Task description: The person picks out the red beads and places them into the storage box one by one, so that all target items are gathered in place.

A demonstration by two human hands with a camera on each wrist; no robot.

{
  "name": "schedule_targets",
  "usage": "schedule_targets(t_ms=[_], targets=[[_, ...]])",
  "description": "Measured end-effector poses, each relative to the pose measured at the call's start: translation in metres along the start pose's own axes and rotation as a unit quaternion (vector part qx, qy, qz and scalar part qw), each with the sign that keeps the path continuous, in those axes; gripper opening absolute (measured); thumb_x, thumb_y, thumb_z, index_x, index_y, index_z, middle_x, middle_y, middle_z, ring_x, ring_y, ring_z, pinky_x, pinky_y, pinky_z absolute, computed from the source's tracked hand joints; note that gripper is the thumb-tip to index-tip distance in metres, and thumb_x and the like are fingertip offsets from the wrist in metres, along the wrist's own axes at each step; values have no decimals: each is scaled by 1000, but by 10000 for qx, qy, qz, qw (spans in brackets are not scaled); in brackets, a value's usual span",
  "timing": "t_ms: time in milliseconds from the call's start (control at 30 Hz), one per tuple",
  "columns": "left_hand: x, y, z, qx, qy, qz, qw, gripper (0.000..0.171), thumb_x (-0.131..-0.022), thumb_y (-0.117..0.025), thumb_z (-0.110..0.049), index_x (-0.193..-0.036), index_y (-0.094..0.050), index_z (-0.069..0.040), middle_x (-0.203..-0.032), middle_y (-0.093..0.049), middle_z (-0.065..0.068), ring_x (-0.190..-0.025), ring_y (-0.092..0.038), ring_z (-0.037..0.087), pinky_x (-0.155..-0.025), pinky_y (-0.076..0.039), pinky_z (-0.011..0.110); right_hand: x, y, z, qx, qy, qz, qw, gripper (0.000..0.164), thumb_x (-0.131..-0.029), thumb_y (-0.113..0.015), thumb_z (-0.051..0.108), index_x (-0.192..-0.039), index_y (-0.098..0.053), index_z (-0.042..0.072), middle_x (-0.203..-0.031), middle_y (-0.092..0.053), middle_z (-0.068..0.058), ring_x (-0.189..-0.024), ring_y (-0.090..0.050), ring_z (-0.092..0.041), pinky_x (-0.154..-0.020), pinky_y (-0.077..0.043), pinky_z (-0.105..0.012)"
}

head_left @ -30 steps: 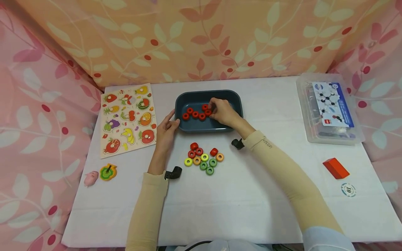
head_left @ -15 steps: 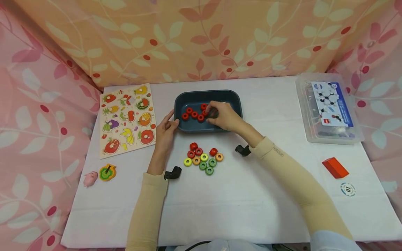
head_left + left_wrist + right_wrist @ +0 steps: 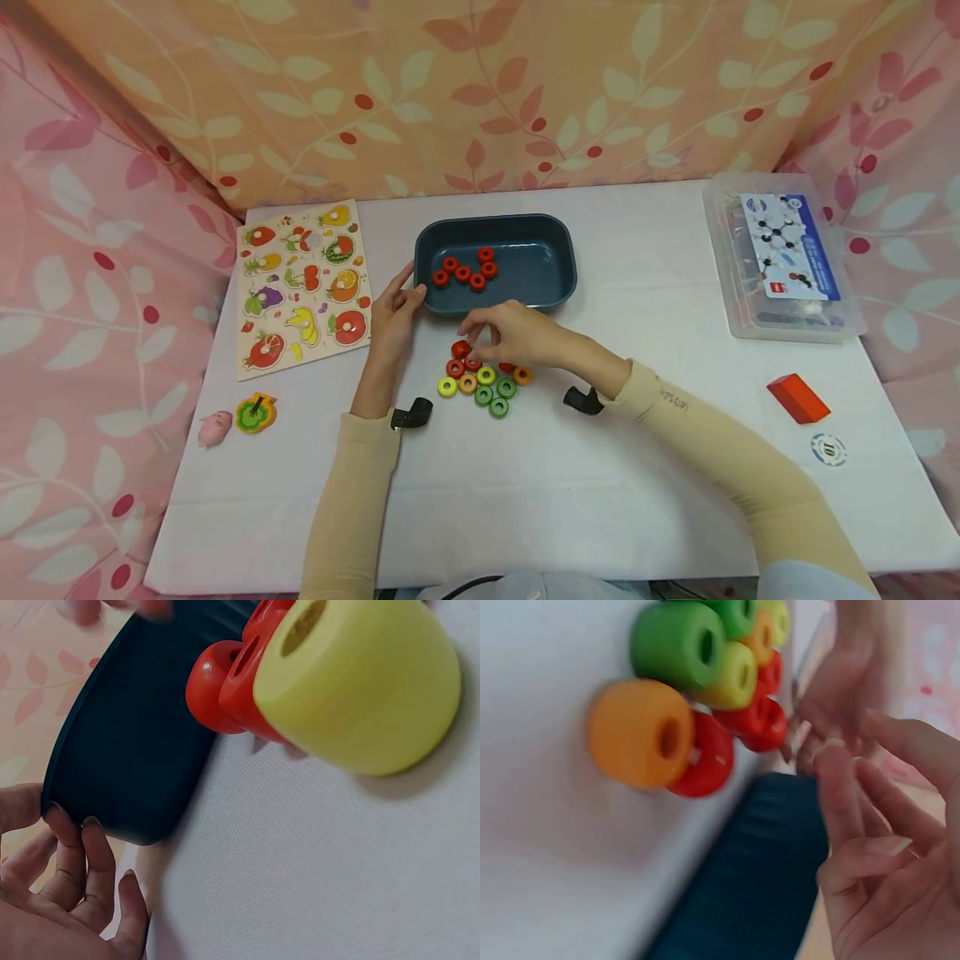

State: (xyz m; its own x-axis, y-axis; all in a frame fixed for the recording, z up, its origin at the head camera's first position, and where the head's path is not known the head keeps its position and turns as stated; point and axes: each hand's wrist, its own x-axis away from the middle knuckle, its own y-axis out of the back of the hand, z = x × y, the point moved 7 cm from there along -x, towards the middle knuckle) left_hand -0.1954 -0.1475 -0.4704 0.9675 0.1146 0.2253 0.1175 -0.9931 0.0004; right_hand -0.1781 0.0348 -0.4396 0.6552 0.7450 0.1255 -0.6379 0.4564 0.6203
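Observation:
A dark blue tray [image 3: 540, 250] holds several red ring-shaped beads [image 3: 462, 274] on its left side. My left hand [image 3: 393, 317] rests against the tray's near left corner, thumb at the rim; in the left wrist view its fingers [image 3: 97, 870] touch the outer wall. My right hand [image 3: 517, 333] hovers in front of the tray, over a cluster of red, yellow, orange and green beads [image 3: 484, 395]. Its fingertips overlap a red bead [image 3: 461, 350] in the head view. The right wrist view shows nothing between its parted fingers [image 3: 840, 795].
A wooden fruit puzzle board [image 3: 303, 292] lies left of the tray, with a pink pig figure [image 3: 215, 429] and a tree-shaped piece [image 3: 257, 412] nearer. At right are a clear plastic case [image 3: 783, 258], a red block [image 3: 798, 398] and a round chip [image 3: 828, 450].
My right hand has left a red bead among the others in the tray and moved back over the near rim to the loose beads. The left hand has stayed at the tray's corner.

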Motion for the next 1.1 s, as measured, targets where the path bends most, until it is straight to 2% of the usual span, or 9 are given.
schedule_targets(t_ms=[133, 267, 333, 533, 733, 900, 1033, 1100], targets=[[1, 1, 0, 16, -6, -24, 10000, 49, -100, -61, -17, -148, -51, -18, -112, -56, 36, -100, -55, 28, -102, -43, 41, -1, -17, -9, 458, -7, 247, 9986, 46, -89, -77, 24, -133, -65, 14, -127, -68, -1, -72, -62, -15, -71, -52, -29], [1, 1, 0, -3, -26, -14, 10000, 50, -100, -61, -17, -149, -50, -18, -111, -57, 35, -101, -55, 27, -102, -43, 40, -4, -27, -14, 745, 113, 219, 9969, 50, -90, -76, 25, -137, -62, 16, -132, -64, 0, -98, -62, -15, -90, -51, -34], [1, 1, 0, -66, -46, -14, 10000, 50, -100, -61, -17, -149, -50, -18, -110, -58, 34, -101, -55, 27, -101, -43, 38, -6, -31, -16, 799, 164, 160, 9965, 49, -91, -75, 25, -137, -62, 16, -130, -65, 0, -108, -60, -16, -94, -49, -36], [1, 1, 1, -172, -55, 1, 9998, 49, -101, -61, -18, -149, -50, -19, -110, -59, 33, -102, -56, 25, -99, -44, 34, -13, -36, -20, 858, 205, -127, 9960, 34, -95, -70, 25, -128, -68, 18, -113, -67, 3, -96, -60, -14, -85, -51, -33], [0, 0, 2, -57, -29, 21, 10000, 49, -100, -61, -17, -148, -51, -19, -106, -58, 32, -99, -55, 25, -101, -44, 38, -17, -36, -19, 747, 145, -293, 9967, 26, -96, -69, 22, -122, -71, 18, -112, -68, 5, -98, -60, -10, -92, -50, -32], [0, 0, 1, -52, -19, 25, 10000, 49, -101, -61, -17, -149, -50, -19, -106, -58, 32, -100, -56, 26, -105, -43, 43, -14, -27, -8, 365, 504, -371, 9974, 26, -100, -62, 20, -124, -70, 15, -110, -66, 6, -93, -58, -8, -86, -50, -29], [0, 0, -1, 6, -49, 36, 10000, 49, -101, -60, -16, -149, -50, -18, -111, -56, 37, -100, -57, 26, -105, -43, 45, -9, -14, 0, -500, 791, -408, 9948, 24, -102, -58, 13, -123, -70, 12, -105, -64, 2, -85, -61, -15, -76, -51, -27], [0, -1, -2, 65, -58, 56, 9999, 49, -101, -60, -16, -149, -50, -17, -112, -55, 38, -101, -57, 28, -106, -43, 45, -7, -7, 1, -1011, 778, -451, 9908, 23, -102, -58, 12, -121, -71, 13, -103, -63, 1, -82, -63, -24, -73, -52, -28]])
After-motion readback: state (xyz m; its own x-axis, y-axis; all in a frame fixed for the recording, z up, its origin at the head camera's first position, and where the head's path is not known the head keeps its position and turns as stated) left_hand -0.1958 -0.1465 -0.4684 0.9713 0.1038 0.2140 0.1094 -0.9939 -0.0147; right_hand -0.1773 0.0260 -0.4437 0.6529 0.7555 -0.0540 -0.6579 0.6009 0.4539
